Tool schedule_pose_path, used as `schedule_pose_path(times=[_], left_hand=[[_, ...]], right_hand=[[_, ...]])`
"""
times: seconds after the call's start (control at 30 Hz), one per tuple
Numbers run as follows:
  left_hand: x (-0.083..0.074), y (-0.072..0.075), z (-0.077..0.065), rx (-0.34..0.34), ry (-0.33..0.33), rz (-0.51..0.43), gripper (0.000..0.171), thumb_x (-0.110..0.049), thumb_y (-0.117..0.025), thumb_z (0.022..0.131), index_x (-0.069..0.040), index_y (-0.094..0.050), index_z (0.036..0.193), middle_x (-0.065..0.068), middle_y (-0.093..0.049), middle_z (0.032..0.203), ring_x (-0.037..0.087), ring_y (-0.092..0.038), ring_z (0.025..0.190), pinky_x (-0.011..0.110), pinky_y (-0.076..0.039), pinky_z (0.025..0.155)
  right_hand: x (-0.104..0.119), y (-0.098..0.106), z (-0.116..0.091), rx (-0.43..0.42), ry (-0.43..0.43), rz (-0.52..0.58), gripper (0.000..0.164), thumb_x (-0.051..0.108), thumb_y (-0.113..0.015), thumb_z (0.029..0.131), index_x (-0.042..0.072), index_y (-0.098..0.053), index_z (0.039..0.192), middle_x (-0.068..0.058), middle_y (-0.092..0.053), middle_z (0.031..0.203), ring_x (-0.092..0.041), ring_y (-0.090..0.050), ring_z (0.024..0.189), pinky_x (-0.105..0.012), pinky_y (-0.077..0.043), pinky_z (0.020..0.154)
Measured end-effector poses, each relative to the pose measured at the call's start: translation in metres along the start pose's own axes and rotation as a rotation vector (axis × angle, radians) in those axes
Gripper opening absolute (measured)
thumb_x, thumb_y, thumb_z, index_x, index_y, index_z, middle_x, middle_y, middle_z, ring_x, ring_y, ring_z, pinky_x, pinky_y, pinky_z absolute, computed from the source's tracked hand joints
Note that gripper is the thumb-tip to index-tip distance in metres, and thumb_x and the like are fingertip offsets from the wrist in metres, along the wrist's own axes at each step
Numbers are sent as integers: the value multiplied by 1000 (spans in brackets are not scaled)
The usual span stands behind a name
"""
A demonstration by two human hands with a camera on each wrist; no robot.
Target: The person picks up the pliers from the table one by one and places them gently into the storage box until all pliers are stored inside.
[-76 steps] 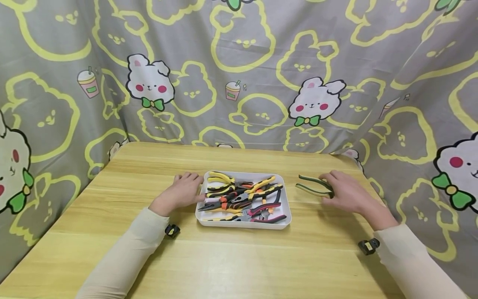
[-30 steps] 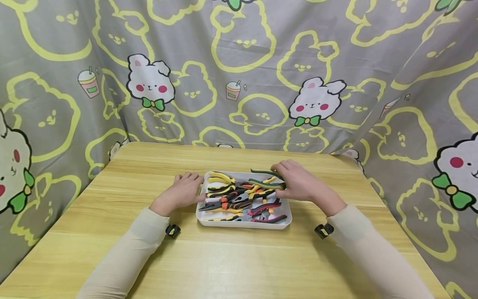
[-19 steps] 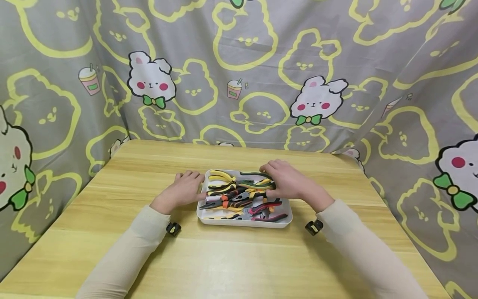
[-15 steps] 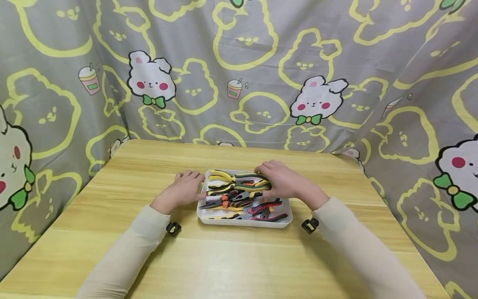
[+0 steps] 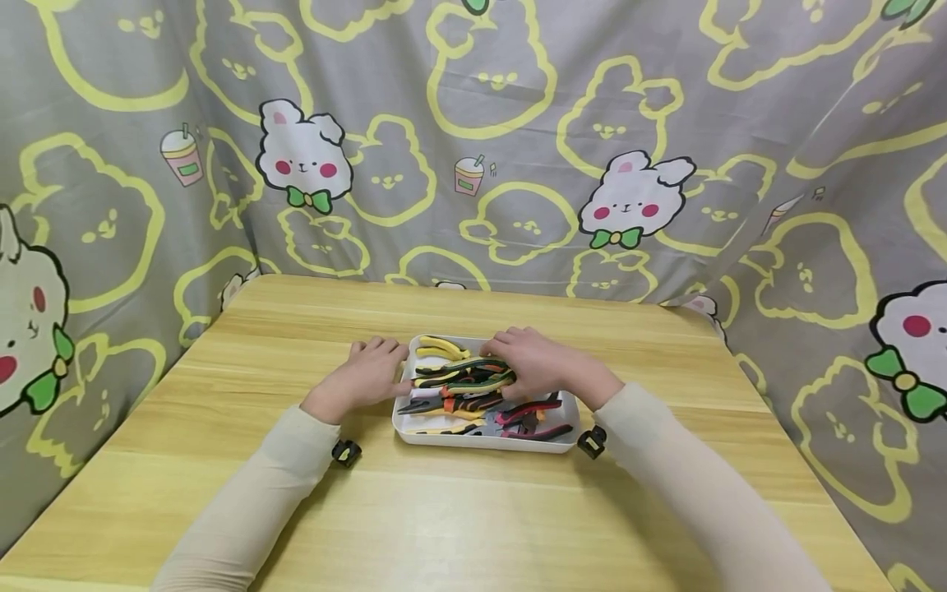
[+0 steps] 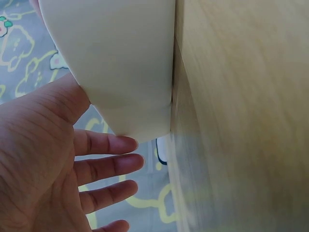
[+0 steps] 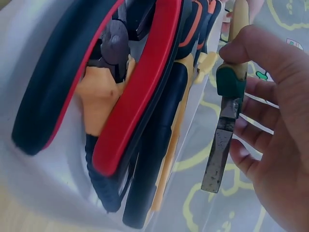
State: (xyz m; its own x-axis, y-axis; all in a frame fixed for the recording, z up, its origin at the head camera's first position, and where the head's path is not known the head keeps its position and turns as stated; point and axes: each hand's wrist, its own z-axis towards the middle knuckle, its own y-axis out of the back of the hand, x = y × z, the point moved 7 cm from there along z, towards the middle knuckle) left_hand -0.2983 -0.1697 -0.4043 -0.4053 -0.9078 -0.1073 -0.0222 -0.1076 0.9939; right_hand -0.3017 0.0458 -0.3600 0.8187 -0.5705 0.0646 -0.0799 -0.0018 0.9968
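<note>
My right hand [image 5: 543, 362] is over the right part of a white tray [image 5: 481, 445], holding pliers [image 5: 479, 386] with green-and-yellow handles. The handles point left across the other tools. In the right wrist view, the thumb pinches the pliers [image 7: 231, 82] against the fingers, and their grey metal head points away from the handles. Near the tray's left end is my left hand [image 5: 362, 374]. In the left wrist view its thumb passes over the rim of the tray [image 6: 116, 58], its tip hidden behind the wall. The index fingertip touches the outer corner, and the other fingers are spread, nearly straight.
Several pliers fill the tray, among them red-and-black handled pliers [image 5: 543, 432], long-nosed pliers [image 5: 425, 405] and yellow-handled pliers [image 5: 441, 345]. The tray stands on a wooden table [image 5: 473, 518]. A patterned grey curtain [image 5: 414, 74] hangs behind and at both sides.
My right hand has carried the green-handled pliers leftward from beyond the tray's right side to over its middle. The left hand stays at the tray's left end.
</note>
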Motion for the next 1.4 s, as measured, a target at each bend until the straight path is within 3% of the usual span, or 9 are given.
schedule_pose_path(times=[0.37,0.7,1.1,1.4], left_hand=[[0,0,0,7,6,-9,60,-48,-61,90,-7,-55,132,12,-52,132,36,-44,123,57,-32,91],[-1,-1,1,7,0,-1,59,-48,-61,89,-8,-54,132,12,-52,132,36,-43,123,57,-32,91],[-2,3,-2,-1,-5,-11,57,-48,-61,91,-7,-56,131,13,-52,132,37,-44,122,58,-32,91],[-2,2,-1,-9,-4,-12,59,-48,-62,90,-6,-55,132,13,-52,134,37,-42,125,61,-30,94]], right_hand=[[9,-10,21,60,13,21,59,30,-70,84,10,-53,137,-5,-55,129,-25,-50,120,-48,-36,103],[17,-19,35,129,16,29,60,32,-71,83,16,-53,138,1,-55,130,-19,-49,122,-45,-38,101],[17,-18,33,170,-4,59,58,29,-70,88,17,-51,141,1,-53,127,-20,-49,121,-40,-38,103],[15,-10,26,153,-3,53,58,30,-70,89,18,-50,143,0,-55,124,-21,-50,117,-40,-38,102]])
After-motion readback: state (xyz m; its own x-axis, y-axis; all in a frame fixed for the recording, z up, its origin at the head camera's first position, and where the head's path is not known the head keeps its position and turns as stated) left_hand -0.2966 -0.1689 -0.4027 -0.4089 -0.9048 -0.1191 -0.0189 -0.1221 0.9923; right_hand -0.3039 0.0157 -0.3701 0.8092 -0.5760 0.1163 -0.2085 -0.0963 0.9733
